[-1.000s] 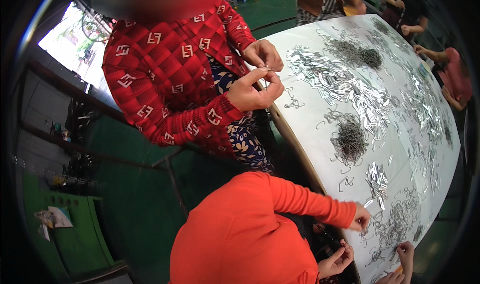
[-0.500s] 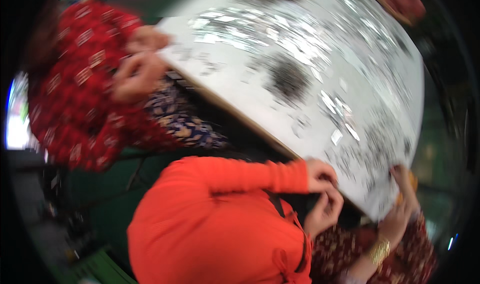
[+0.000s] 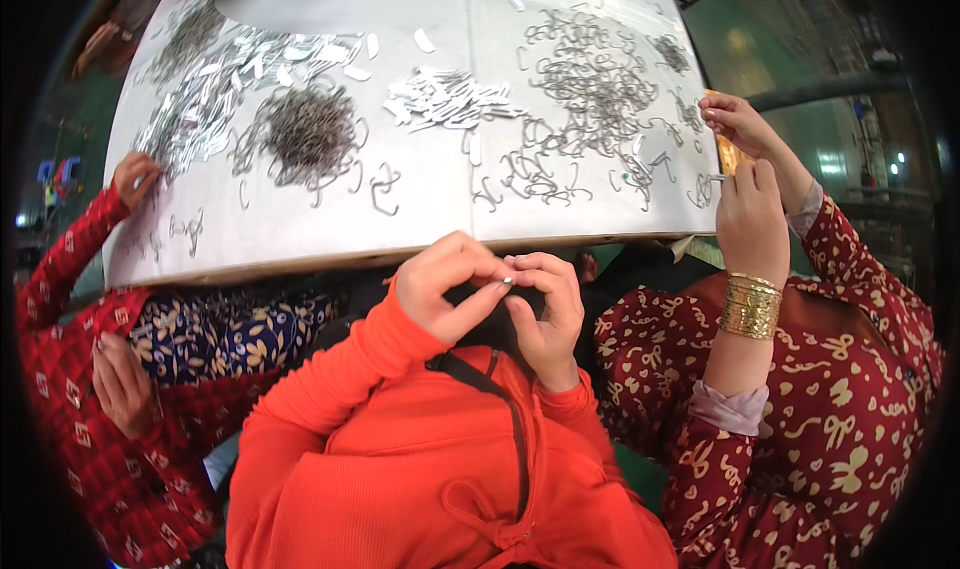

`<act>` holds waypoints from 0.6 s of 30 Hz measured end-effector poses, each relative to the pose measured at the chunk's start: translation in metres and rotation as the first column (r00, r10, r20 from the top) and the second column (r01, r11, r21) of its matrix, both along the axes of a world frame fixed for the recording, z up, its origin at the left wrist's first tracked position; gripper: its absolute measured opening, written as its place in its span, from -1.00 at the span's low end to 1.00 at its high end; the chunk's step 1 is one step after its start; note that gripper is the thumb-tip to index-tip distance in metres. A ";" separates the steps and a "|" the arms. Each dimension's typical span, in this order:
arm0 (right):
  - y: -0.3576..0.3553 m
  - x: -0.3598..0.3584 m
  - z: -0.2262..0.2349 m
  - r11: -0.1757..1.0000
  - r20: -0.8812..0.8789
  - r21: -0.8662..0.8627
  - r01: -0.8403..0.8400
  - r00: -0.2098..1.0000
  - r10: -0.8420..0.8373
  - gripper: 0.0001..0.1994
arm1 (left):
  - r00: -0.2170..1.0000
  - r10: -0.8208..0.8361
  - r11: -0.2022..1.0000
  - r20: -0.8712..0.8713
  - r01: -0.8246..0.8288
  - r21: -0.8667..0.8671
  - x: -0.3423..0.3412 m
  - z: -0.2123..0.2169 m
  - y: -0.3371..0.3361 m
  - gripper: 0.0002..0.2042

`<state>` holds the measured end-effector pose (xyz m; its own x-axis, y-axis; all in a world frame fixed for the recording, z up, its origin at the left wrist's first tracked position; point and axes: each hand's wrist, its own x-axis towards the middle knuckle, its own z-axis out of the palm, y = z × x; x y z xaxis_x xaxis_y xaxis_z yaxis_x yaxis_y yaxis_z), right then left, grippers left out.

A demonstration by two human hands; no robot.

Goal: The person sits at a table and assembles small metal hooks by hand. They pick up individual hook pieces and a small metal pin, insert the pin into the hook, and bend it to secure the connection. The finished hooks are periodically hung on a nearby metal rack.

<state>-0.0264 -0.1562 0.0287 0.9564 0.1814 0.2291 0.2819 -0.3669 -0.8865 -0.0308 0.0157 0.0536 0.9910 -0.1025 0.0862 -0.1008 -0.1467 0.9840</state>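
Just in front of the table's near edge, my two hands meet at the fingertips. My left hand (image 3: 452, 287) pinches a small shiny metal piece (image 3: 508, 281) between thumb and fingers; only its end shows. Close against it, my right hand (image 3: 550, 317) is curled, its fingertips at the same spot. Whatever sits between its fingers is hidden. Beyond my hands on the white table (image 3: 420, 214) lie a dark heap of bent wire hooks (image 3: 310, 134), a pile of flat silvery metal strips (image 3: 450, 99) and a wide scatter of hooks (image 3: 590, 79).
On my right, a co-worker's hand with gold bangles (image 3: 750, 219) holds a small piece at the table's corner. At the left edge rests another co-worker's hand (image 3: 135, 179). More metal strips (image 3: 215, 99) lie at the far left. A wooden edge (image 3: 300, 264) runs along the table's near side.
The view has swung round from a blurred, slanted angle, and the table edge now runs nearly level ahead of me. My hands stay together at the fingertips.
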 end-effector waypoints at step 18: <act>-0.038 0.138 -0.064 0.875 0.195 -0.462 0.144 0.979 -0.058 -0.76 | 0.991 -0.121 0.993 0.048 0.122 -0.007 0.000 -0.029 0.008 -0.83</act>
